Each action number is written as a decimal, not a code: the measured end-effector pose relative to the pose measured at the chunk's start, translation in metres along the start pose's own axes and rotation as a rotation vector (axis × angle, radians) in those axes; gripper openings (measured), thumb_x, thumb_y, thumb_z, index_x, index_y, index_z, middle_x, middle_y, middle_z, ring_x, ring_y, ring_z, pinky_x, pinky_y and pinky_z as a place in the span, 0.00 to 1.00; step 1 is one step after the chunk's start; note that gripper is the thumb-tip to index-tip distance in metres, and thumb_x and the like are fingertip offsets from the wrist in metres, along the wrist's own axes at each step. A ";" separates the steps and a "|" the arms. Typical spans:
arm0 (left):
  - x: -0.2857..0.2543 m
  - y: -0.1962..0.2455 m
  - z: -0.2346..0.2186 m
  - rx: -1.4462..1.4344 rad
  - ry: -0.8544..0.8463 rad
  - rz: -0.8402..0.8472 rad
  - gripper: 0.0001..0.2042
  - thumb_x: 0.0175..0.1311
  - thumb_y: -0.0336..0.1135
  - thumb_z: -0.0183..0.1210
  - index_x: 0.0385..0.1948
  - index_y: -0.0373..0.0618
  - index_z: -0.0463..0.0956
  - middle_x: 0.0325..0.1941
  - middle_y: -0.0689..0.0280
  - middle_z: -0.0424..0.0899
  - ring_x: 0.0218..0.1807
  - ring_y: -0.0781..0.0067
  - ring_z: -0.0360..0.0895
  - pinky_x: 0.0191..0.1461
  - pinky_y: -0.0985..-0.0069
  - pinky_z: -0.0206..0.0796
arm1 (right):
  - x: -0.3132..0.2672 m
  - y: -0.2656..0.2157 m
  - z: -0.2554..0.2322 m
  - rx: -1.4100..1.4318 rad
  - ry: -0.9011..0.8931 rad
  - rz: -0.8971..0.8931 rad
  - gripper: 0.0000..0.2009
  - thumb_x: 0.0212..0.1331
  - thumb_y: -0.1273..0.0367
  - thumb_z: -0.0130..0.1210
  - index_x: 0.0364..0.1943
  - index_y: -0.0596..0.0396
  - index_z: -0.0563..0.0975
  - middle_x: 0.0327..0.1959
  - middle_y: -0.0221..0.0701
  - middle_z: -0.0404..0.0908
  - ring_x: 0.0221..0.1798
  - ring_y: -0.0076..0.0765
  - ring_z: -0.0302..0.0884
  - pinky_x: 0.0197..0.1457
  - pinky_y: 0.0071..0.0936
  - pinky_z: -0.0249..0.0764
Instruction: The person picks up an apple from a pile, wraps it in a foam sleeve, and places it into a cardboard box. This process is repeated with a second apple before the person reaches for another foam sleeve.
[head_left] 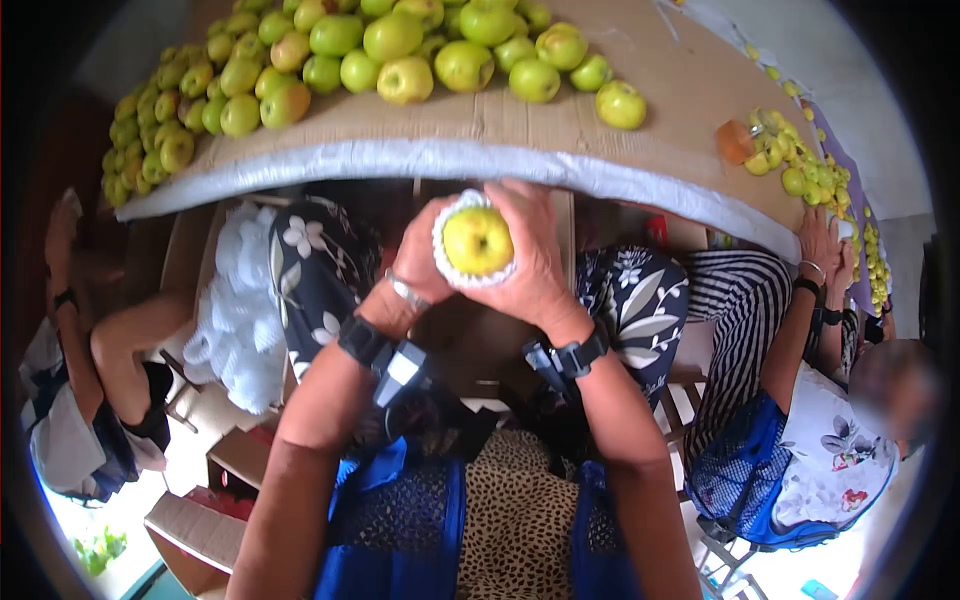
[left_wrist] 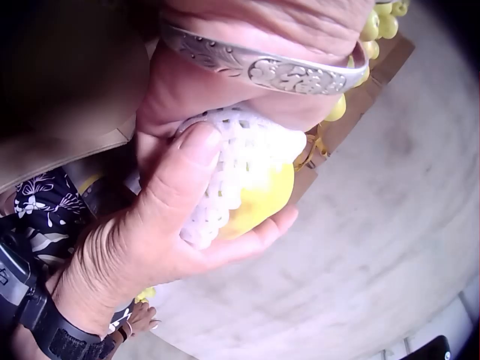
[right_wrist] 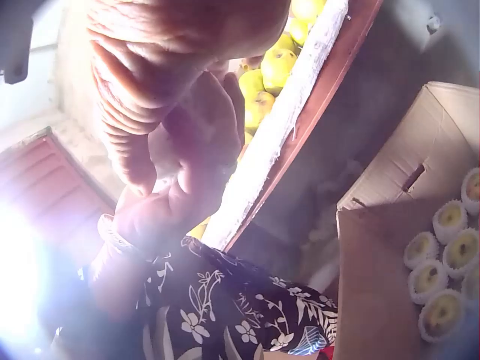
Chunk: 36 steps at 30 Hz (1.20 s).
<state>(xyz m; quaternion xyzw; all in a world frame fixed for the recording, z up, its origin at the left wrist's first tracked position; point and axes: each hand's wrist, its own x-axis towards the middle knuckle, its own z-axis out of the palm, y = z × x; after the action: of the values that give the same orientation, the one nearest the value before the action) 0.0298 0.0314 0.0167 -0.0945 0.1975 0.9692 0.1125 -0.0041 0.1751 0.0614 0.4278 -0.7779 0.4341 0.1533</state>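
Observation:
I hold a yellow-green apple [head_left: 478, 240] between both hands just below the table edge. A white foam net sleeve [head_left: 447, 270] is wrapped round its sides and back. My left hand [head_left: 422, 258], which wears a silver bracelet, grips the netted apple from the left. My right hand [head_left: 537, 255] curls round it from the right and top. In the left wrist view the right thumb lies on the net [left_wrist: 225, 180] and the apple [left_wrist: 266, 199] bulges out of it. The right wrist view shows both hands close together; the apple is hidden there.
A cardboard-covered table [head_left: 500, 125] carries many loose green apples [head_left: 400, 45]. A stack of white foam nets [head_left: 235, 310] sits at my lower left. An open carton [right_wrist: 390, 247] holds several netted apples [right_wrist: 442, 262]. A person sits on each side: left [head_left: 90, 390], right [head_left: 820, 440].

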 end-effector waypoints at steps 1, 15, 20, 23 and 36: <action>0.005 -0.002 -0.006 0.024 0.058 0.053 0.18 0.64 0.44 0.41 0.43 0.39 0.71 0.43 0.59 0.78 0.46 0.64 0.76 0.55 0.66 0.66 | -0.001 0.002 0.002 -0.042 -0.018 -0.023 0.46 0.25 0.63 0.71 0.57 0.54 0.61 0.51 0.39 0.67 0.57 0.47 0.62 0.61 0.43 0.53; -0.009 0.033 -0.012 -0.110 -0.183 0.144 0.16 0.66 0.40 0.40 0.42 0.37 0.70 0.42 0.58 0.78 0.46 0.64 0.75 0.51 0.68 0.69 | 0.036 -0.007 -0.028 0.885 -0.510 0.831 0.21 0.57 0.62 0.54 0.52 0.59 0.69 0.37 0.21 0.71 0.33 0.13 0.63 0.32 0.11 0.60; -0.023 0.045 -0.010 0.020 -0.124 0.134 0.19 0.66 0.41 0.39 0.48 0.35 0.68 0.44 0.57 0.77 0.44 0.65 0.75 0.51 0.70 0.68 | 0.040 -0.012 -0.012 0.985 -0.516 0.868 0.20 0.50 0.60 0.61 0.43 0.58 0.73 0.29 0.21 0.72 0.24 0.10 0.61 0.25 0.09 0.59; -0.032 0.049 0.010 0.223 0.009 0.135 0.20 0.65 0.41 0.39 0.48 0.33 0.70 0.44 0.56 0.78 0.44 0.67 0.76 0.50 0.73 0.68 | 0.038 -0.017 -0.006 1.023 -0.513 0.889 0.23 0.46 0.59 0.63 0.44 0.58 0.72 0.29 0.22 0.72 0.23 0.11 0.61 0.23 0.09 0.59; -0.096 0.108 0.037 0.896 0.330 0.552 0.29 0.65 0.50 0.40 0.60 0.36 0.54 0.60 0.49 0.64 0.58 0.52 0.67 0.58 0.64 0.61 | -0.062 0.062 0.039 0.924 -0.556 1.359 0.16 0.48 0.59 0.59 0.38 0.51 0.74 0.24 0.20 0.71 0.20 0.11 0.57 0.19 0.11 0.52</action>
<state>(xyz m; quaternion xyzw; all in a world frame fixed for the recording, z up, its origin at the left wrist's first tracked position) 0.0888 -0.0675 0.1109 -0.1327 0.6230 0.7563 -0.1489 -0.0116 0.1927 -0.0328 -0.0196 -0.6197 0.5839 -0.5240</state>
